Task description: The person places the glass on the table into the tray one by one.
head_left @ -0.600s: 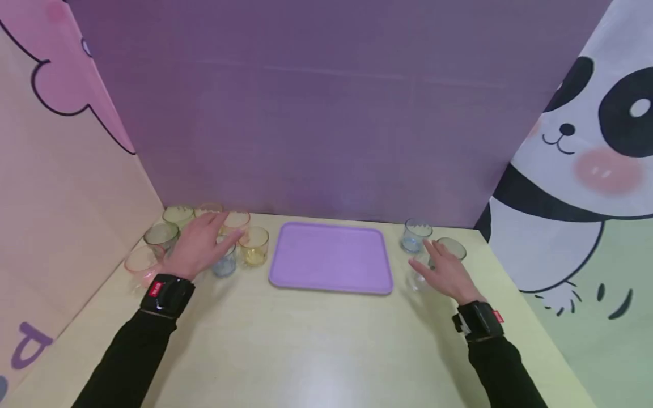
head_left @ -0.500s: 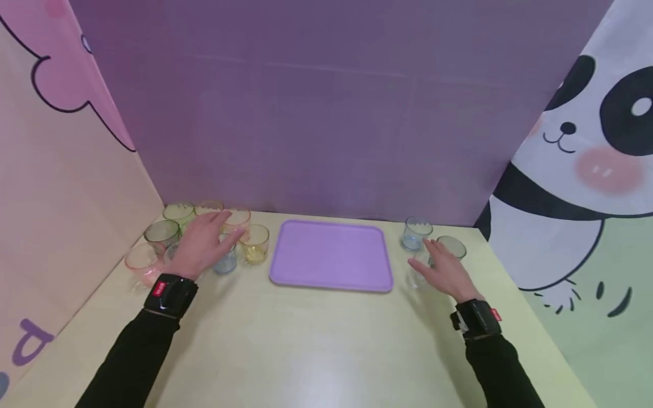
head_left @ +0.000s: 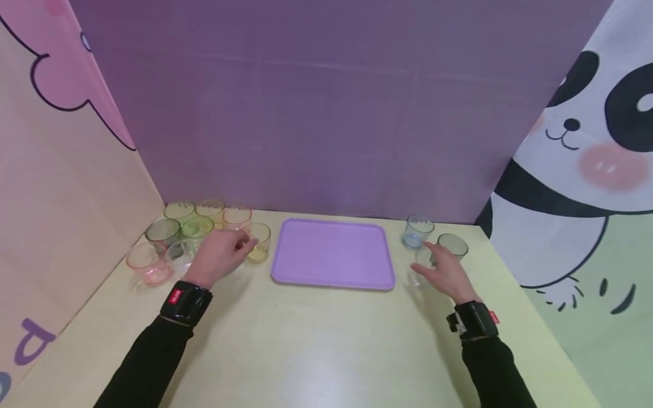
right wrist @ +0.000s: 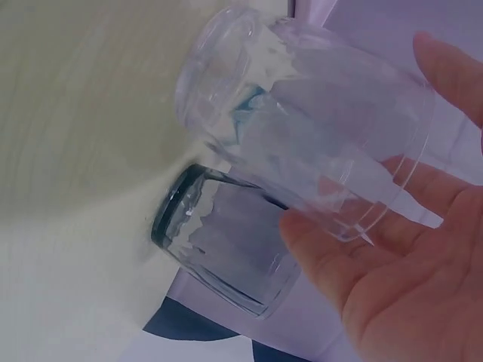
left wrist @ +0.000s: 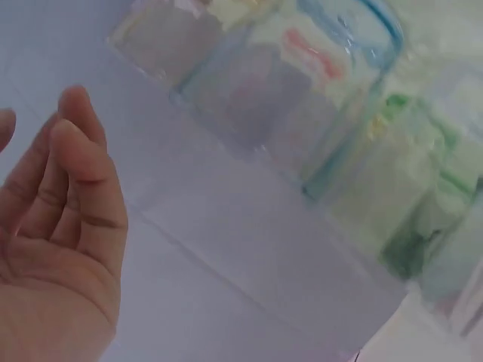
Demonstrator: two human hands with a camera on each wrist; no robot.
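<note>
A: Anchor on the purple tray (head_left: 331,255). Main thing?

B: Right clear glass (right wrist: 324,105), standing upright to the tray's right, long axis vertical. Right hand (head_left: 449,277) is the near one, clearly.

A: Right hand's state?

B: Loose, not clenched. Thumb and fingers apart, glass between them near its rim, some fingers seen through it. Thumb looks clear of the wall; finger contact, can't tell. I'd say the relation that matters is glass inside that gap.

A: Left hand (head_left: 219,258)?

B: Left of the tray, well apart from that glass. Fingers loosely bent, thumb off them in the wrist view, holding nothing. Yellow glass (head_left: 261,248) just beside the fingertips, between hand and tray; touching, can't tell. Blue-rimmed glass (left wrist: 294,98) also near, per the wrist view.

A: Others?

B: More tinted glasses crowd the tray's far left. On its right: blue glass (head_left: 418,233) behind the clear one, dark glass (head_left: 454,246) farther out.

A: Surface, room?

B: Pale surface (head_left: 316,345) under everything. Purple backdrop (head_left: 316,113) behind the tray, pink panel (head_left: 61,181) off its left, panda panel (head_left: 556,243) off its right.
</note>
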